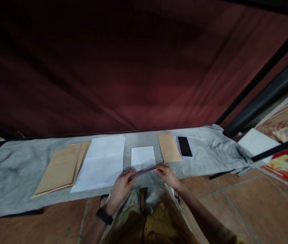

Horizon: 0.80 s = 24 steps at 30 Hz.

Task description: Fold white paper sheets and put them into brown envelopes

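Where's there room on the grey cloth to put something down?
The wrinkled cloth is bare right of the phone and left of the brown envelopes. The middle is crowded: white sheets, small paper, tan envelope, and left hand and right hand holding a thin thing.

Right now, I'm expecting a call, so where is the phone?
In the head view, the phone lies toward the right on the grey cloth, just right of the small brown envelope, farther out than the right hand.
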{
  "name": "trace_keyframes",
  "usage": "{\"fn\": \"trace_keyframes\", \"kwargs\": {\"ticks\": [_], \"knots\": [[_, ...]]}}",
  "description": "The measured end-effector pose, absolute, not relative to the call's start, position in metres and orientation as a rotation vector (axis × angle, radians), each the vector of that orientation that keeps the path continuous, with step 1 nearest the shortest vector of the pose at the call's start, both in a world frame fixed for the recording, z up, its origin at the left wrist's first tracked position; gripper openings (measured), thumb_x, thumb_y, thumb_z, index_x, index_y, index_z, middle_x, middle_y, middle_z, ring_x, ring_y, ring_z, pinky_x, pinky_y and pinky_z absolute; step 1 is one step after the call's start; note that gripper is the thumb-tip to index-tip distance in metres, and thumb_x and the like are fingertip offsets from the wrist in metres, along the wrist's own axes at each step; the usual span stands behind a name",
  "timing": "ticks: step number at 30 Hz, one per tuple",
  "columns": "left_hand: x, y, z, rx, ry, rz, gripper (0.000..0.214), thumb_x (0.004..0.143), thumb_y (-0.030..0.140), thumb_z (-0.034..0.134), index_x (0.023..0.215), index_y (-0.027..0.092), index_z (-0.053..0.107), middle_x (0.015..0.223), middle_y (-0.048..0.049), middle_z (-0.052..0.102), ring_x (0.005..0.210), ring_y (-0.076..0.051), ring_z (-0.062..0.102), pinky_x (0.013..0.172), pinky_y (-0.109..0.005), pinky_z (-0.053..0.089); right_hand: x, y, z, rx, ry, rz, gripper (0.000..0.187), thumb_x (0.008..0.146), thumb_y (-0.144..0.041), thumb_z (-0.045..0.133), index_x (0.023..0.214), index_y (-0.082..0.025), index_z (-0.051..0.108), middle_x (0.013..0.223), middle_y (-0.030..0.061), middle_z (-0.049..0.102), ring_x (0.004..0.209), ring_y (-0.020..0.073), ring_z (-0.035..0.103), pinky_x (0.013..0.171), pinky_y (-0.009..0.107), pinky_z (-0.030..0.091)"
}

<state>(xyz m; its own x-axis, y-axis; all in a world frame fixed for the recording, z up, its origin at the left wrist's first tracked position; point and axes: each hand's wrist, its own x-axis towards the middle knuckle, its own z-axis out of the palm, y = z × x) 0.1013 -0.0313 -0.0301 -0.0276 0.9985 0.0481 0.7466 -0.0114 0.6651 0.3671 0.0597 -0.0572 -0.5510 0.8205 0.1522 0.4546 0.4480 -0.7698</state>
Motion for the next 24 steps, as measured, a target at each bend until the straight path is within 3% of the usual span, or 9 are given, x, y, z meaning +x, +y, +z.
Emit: {"fn": "trace_keyframes", "kwargs": {"ticks": [4, 7, 11, 17, 24], "knots": [[0.09, -0.016, -0.038, 1.616, 1.885, 0.789, 0.032, 0.089, 0.043, 0.05, 0.087, 0.02, 0.072, 0.085, -0.005, 0.076, 0.082, -0.021, 0.07, 0.077, -0.031, 0.054, 0.357, 0.061, -0.058, -1.232, -2.113, 0.905, 0.023, 0.099, -0.033, 0.052, 0.092, -0.02, 0.069, 0.093, 0.0058, 0.075, 0.087, 0.0194, 0.069, 0.081, 0.029, 0.053], [0.092, -0.005, -0.038, 1.57, 1.996, 0.726, 0.035, 0.091, 0.044, 0.046, 0.075, 0.02, 0.066, 0.068, -0.0001, 0.067, 0.066, -0.017, 0.062, 0.064, -0.026, 0.047, 0.347, 0.064, -0.056, -1.404, -2.086, 0.882, 0.025, 0.101, -0.034, 0.048, 0.1, -0.02, 0.068, 0.093, 0.0059, 0.075, 0.087, 0.0198, 0.07, 0.078, 0.027, 0.051], [0.098, 0.007, -0.035, 1.534, 2.112, 0.683, 0.031, 0.096, 0.039, 0.045, 0.083, 0.02, 0.066, 0.073, -0.0007, 0.069, 0.069, -0.016, 0.062, 0.065, -0.025, 0.044, 0.333, 0.07, -0.049, -1.644, -2.098, 0.802, 0.026, 0.104, -0.035, 0.044, 0.113, -0.023, 0.065, 0.098, 0.0049, 0.077, 0.092, 0.0197, 0.072, 0.076, 0.024, 0.05], [0.105, 0.024, -0.029, 1.475, 2.267, 0.523, 0.026, 0.098, 0.034, 0.047, 0.098, 0.021, 0.069, 0.085, -0.0053, 0.075, 0.078, -0.019, 0.068, 0.067, -0.027, 0.043, 0.315, 0.078, -0.04, -1.891, -2.192, 0.55, 0.023, 0.104, -0.032, 0.049, 0.113, -0.021, 0.067, 0.104, 0.0076, 0.077, 0.094, 0.0189, 0.074, 0.074, 0.023, 0.049], [0.111, 0.037, -0.02, 1.421, 2.371, 0.455, 0.031, 0.1, 0.041, 0.048, 0.114, 0.022, 0.066, 0.095, -0.008, 0.077, 0.085, -0.022, 0.071, 0.07, -0.029, 0.047, 0.306, 0.086, -0.039, -2.0, -2.203, 0.443, 0.027, 0.105, -0.032, 0.047, 0.112, -0.019, 0.068, 0.096, 0.011, 0.078, 0.09, 0.0217, 0.075, 0.072, 0.026, 0.05]]}}
